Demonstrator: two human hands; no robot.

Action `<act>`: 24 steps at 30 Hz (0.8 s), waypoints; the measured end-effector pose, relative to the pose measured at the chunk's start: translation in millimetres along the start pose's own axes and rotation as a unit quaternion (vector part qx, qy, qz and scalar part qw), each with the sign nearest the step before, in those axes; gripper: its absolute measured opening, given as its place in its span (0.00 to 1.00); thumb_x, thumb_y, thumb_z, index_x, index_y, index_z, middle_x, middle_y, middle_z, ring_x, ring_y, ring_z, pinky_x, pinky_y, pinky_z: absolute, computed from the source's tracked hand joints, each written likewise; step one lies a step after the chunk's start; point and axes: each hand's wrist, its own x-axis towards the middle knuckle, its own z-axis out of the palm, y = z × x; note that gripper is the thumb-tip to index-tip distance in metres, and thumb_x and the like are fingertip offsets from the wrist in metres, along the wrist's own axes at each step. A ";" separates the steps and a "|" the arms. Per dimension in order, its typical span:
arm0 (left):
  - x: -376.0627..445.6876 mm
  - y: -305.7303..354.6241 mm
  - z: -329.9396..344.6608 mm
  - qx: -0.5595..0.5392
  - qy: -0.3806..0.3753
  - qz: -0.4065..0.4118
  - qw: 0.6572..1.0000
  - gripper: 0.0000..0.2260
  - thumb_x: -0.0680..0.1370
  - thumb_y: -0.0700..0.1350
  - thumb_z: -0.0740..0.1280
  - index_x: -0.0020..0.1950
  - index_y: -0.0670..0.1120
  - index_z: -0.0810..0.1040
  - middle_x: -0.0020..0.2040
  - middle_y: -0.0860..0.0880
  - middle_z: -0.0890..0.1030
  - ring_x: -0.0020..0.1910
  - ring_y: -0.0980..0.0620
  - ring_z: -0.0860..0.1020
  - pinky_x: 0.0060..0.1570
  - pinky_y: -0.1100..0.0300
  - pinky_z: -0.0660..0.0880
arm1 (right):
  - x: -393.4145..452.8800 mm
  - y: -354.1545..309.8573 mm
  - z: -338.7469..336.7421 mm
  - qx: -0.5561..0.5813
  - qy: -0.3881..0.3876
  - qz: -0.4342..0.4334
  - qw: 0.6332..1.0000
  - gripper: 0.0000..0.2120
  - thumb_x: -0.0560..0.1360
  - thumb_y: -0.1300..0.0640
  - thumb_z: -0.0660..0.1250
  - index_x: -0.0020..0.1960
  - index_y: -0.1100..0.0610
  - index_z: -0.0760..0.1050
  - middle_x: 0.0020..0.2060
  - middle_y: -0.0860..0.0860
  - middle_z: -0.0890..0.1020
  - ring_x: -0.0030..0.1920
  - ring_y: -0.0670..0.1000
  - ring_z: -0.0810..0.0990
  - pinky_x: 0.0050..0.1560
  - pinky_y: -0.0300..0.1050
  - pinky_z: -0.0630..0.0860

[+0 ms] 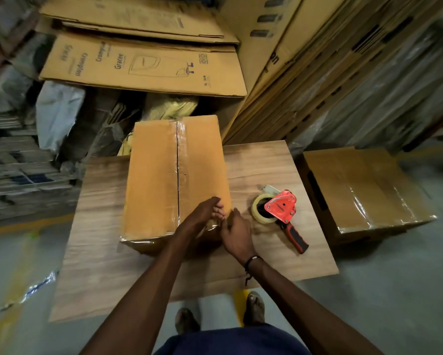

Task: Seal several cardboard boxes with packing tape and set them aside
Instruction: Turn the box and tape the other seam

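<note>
Both grips meet at the box's near right corner: left hand curled, right hand relaxed (I see the tape dispenser just beside, on the counter).

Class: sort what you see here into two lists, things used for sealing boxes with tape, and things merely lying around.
Part of the job:
- brown cardboard box on the wooden table
- red tape dispenser with clear tape roll
- taped cardboard box on the floor
- left hand, right hand

Lying about:
- flattened printed cartons
- crumpled plastic sheeting
</note>
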 end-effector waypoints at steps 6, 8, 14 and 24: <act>1.0 5.5 -2.0 0.015 -0.020 -0.008 1.000 0.15 0.87 0.48 0.57 0.56 0.36 0.75 0.41 0.42 0.79 0.38 0.52 0.77 0.36 0.67 0.74 | 13.7 1.6 6.0 0.030 -0.054 0.160 0.985 0.26 0.84 0.50 0.61 0.75 0.66 0.64 0.65 0.65 0.79 0.66 0.65 0.77 0.61 0.53 0.74; -3.1 10.4 -3.9 0.003 -0.031 -0.017 0.999 0.15 0.87 0.48 0.57 0.56 0.36 0.74 0.41 0.43 0.78 0.39 0.51 0.76 0.29 0.69 0.73 | 22.6 3.0 2.2 0.093 -0.094 0.225 0.965 0.35 0.85 0.45 0.59 0.83 0.63 0.53 0.72 0.63 0.75 0.71 0.63 0.74 0.68 0.51 0.72; -8.1 10.1 -48.4 -0.021 -0.059 0.011 0.998 0.13 0.85 0.52 0.63 0.57 0.43 0.78 0.47 0.46 0.83 0.46 0.49 0.82 0.40 0.56 0.73 | 26.7 -1.7 -7.9 0.036 0.029 0.060 0.997 0.33 0.78 0.51 0.67 0.79 0.59 0.62 0.73 0.58 0.72 0.72 0.58 0.71 0.73 0.54 0.68; -29.4 -61.4 -151.5 0.283 0.055 0.326 0.900 0.02 0.74 0.46 0.76 0.46 0.51 0.86 0.43 0.55 0.83 0.44 0.56 0.81 0.46 0.56 0.78 | 32.8 -26.4 23.6 -0.116 -0.219 -0.273 0.929 0.05 0.78 0.55 0.71 0.53 0.47 0.80 0.47 0.45 0.80 0.47 0.46 0.77 0.48 0.49 0.78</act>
